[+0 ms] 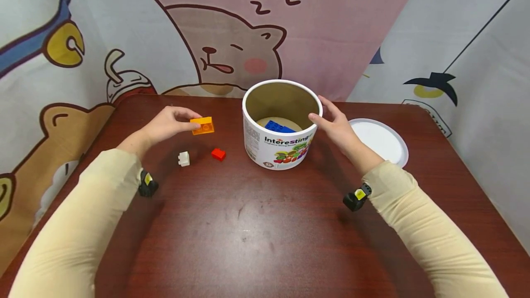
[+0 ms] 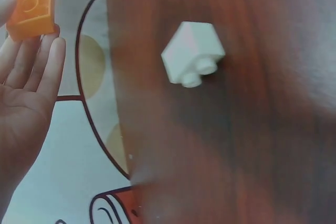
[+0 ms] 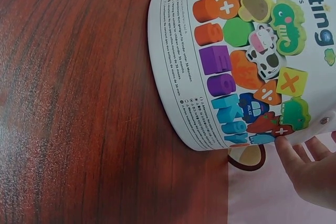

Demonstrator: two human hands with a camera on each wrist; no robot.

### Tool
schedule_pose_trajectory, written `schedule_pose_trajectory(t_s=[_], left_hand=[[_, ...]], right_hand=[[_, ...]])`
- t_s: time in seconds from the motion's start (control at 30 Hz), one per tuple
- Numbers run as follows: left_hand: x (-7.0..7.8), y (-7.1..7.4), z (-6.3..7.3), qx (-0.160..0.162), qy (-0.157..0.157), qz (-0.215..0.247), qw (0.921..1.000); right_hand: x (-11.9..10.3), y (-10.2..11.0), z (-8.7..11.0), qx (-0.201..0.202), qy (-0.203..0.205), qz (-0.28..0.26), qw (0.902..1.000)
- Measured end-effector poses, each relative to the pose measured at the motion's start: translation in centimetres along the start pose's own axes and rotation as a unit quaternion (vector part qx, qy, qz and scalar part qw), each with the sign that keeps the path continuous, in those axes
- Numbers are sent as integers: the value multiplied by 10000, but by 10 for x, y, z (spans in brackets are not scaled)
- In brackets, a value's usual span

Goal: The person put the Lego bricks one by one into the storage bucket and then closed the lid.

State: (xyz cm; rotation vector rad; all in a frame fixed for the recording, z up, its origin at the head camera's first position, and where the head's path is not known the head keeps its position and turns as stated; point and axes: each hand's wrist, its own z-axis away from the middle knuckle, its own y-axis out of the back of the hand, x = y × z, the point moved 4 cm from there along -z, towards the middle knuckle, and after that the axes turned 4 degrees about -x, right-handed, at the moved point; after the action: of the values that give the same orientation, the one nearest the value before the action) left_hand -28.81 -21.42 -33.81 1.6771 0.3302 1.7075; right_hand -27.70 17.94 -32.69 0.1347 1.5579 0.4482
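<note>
My left hand (image 1: 169, 125) pinches an orange toy brick (image 1: 202, 126) between thumb and fingers, above the table's left side. In the left wrist view the brick's hollow underside shows. Below that hand lie a white brick (image 1: 184, 158), on its side with studs showing, and a small red brick (image 1: 218, 154). My right hand (image 1: 337, 125) holds the white bucket (image 1: 256, 139) at its right rim, thumb at the edge and fingers along the outer wall. Inside the open bucket a blue brick (image 1: 278, 127) shows; the front wall hides part of the bottom.
A round white lid (image 1: 378, 140) lies on the brown table (image 1: 244, 243) to the right, behind the right forearm. A cartoon-printed cloth (image 1: 331, 26) hangs behind the table and along its sides.
</note>
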Motion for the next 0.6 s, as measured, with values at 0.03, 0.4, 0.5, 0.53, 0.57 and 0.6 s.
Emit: schedule_pose_trajectory(t_s=[0.03,0.4,0.5,0.53,0.57,0.6], left_hand=[[3,1,0,-4,-14,9,10000],[37,8,-8,39,-180,126,9998],[46,8,-11,61,-289,117,9995],[48,7,-12,62,-324,115,9994],[51,7,-13,53,-340,128,9993],[54,6,-14,35,-361,130,9993]], right_hand=[[0,0,0,1,8,-1,10000],[0,1,0,-55,131,14,9999],[0,0,0,-54,137,23,9999],[0,0,0,-49,141,16,9999],[-1,0,-1,-47,140,12,9999],[-1,0,0,-41,138,7,9999]])
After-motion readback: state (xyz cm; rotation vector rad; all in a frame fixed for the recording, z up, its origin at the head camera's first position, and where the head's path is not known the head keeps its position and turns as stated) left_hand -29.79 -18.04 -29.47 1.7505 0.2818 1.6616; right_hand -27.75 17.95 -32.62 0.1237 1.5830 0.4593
